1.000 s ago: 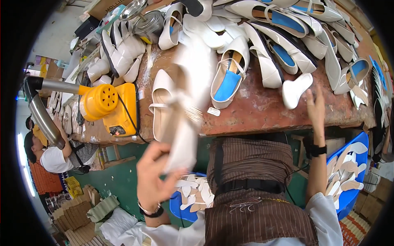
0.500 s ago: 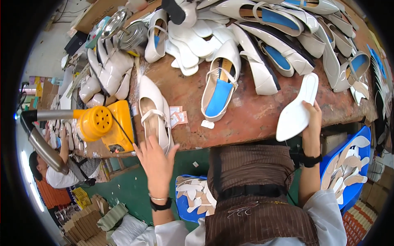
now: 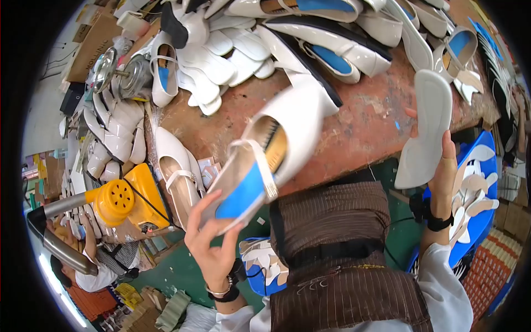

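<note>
fingers of the left hand hold a white shoe, right hand a sole, over the shoe-crowded bench.

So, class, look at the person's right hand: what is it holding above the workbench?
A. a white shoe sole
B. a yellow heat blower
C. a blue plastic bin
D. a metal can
A: the right hand has its grip on a flat white shoe sole, raised over the edge of the brown workbench, while the left hand holds a white shoe with a blue insole.

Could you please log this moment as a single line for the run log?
left hand: holds white shoe | right hand: holds white insole | below: workbench
</note>
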The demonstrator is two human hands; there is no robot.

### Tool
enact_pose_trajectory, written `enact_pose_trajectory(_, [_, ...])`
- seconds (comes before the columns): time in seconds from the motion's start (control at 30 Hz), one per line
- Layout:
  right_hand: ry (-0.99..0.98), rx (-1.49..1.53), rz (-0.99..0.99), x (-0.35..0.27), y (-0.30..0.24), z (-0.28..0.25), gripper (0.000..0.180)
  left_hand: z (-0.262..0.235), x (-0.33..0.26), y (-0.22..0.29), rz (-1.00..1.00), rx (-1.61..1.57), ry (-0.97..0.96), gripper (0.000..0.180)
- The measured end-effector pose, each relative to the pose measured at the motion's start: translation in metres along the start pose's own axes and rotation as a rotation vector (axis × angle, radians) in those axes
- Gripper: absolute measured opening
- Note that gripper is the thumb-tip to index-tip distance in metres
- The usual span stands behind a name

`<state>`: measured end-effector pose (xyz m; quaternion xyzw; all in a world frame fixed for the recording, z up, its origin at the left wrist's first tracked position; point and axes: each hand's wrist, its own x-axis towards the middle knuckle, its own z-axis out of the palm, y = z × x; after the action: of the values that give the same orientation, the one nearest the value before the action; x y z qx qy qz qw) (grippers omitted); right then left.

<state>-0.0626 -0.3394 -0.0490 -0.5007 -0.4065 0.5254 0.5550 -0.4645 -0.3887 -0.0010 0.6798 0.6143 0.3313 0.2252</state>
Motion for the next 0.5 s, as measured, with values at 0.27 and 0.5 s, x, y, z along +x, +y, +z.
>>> enact_pose_trajectory(0.27, [-0.446, -1.125, -0.594, -0.002, 0.008, 0.038, 0.037, 0.07, -0.009, -0.084, 0.407, 0.248, -0.362, 0.035])
enact_pose_trajectory(0.5, [-0.644, -0.871, -0.639, -0.003, 0.073, 0.113, 0.024, 0.115, -0.027, -0.1, 0.174, -0.294, -0.077, 0.132])
